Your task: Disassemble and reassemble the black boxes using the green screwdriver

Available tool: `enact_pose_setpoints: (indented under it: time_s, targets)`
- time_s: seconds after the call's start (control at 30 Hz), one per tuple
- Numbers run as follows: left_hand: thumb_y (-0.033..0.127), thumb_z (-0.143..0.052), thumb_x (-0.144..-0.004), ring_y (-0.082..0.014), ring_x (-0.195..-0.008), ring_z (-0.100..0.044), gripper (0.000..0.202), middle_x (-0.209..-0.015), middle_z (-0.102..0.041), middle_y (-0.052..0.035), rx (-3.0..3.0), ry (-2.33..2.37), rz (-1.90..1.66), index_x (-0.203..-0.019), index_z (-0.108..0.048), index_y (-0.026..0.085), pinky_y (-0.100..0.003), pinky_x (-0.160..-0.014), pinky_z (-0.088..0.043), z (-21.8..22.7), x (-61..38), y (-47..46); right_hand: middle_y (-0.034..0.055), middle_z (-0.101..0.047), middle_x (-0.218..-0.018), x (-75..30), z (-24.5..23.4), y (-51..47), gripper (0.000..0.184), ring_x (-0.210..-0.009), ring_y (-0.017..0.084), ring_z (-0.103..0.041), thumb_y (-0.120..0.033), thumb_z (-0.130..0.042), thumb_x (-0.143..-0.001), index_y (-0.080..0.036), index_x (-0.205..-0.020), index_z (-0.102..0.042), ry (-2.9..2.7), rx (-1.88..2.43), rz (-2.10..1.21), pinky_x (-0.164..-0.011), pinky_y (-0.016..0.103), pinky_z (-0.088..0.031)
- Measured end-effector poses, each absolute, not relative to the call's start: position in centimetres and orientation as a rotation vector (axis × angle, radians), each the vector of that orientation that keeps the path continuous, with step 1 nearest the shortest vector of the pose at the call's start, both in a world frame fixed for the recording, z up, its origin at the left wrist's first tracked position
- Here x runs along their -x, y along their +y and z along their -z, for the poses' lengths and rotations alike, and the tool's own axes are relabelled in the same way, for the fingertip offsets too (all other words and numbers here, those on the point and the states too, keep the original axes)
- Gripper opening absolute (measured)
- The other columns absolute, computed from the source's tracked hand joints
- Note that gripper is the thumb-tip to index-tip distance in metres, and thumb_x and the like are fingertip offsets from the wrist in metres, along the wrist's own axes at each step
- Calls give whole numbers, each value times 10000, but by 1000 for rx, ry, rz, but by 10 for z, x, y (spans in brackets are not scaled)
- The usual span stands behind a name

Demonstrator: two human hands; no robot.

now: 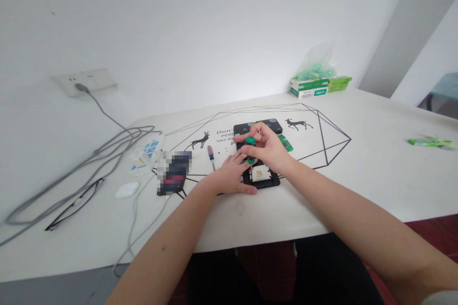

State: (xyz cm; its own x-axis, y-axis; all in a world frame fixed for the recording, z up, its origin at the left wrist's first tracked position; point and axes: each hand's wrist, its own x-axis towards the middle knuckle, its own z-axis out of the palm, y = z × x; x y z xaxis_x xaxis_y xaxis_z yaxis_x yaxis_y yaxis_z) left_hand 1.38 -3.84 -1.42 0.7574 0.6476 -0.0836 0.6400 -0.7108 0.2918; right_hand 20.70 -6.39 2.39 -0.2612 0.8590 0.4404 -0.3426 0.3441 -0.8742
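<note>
My right hand (266,145) grips a screwdriver with a green handle (251,141), held upright over an open black plastic casing (269,183). A white part with a small golden square (260,173) lies inside that casing. My left hand (231,176) rests on the casing's left side, fingers stretched out and thumb along the near edge. Just behind my right hand, a green circuit board (286,143) is partly hidden. Two more black casings (271,126) sit at the back. The screwdriver's tip is too small to make out clearly.
Left of my hands lie a second screwdriver (210,152), a blurred-out phone (174,174), a white oval object (128,190), glasses (77,204) and a grey cable (107,162). Small boxes (309,86) stand by the wall. A green packet (429,142) lies right.
</note>
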Motion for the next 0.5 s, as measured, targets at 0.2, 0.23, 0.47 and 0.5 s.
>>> enact_pose_setpoints:
  time_s: [0.2,0.23,0.47,0.5]
  targets:
    - [914,-667,-785,-503,-1637,-111,1174,-1792,-166,-191,-2625,1072,66,-1695,-357,239,-677,-1305,-138,13,-15,-40,60,-795,-1147,-209,-23,-62,271,-1056,210,-738,-406,-760,-877,-273,-1016,-569,-1429,530,-1104,-871,384,-609]
    - [916,-664,-785,-505,-1638,-106,1176,-1792,-164,-191,-2618,1078,74,-1696,-353,241,-684,-1302,-141,12,-15,-40,60,-783,-1175,-210,-23,-61,220,-1097,211,-721,-377,-740,-881,-266,-1014,-605,-1435,544,-1056,-940,405,-593]
    - [922,-656,-787,-470,-1656,-56,1151,-1809,-129,-142,-2637,1033,28,-1698,-341,292,-670,-1313,-116,14,-13,-39,39,-708,-1162,-213,-17,-51,178,-1211,225,-636,-258,-595,-910,-268,-983,-757,-1428,534,-863,-1136,443,-465]
    - [920,-659,-788,-469,-1655,-63,1142,-1809,-138,-131,-2641,1024,9,-1696,-343,305,-667,-1313,-123,15,-13,-38,43,-700,-1152,-213,-17,-50,190,-1206,226,-630,-256,-582,-923,-268,-977,-764,-1440,534,-829,-1140,445,-459]
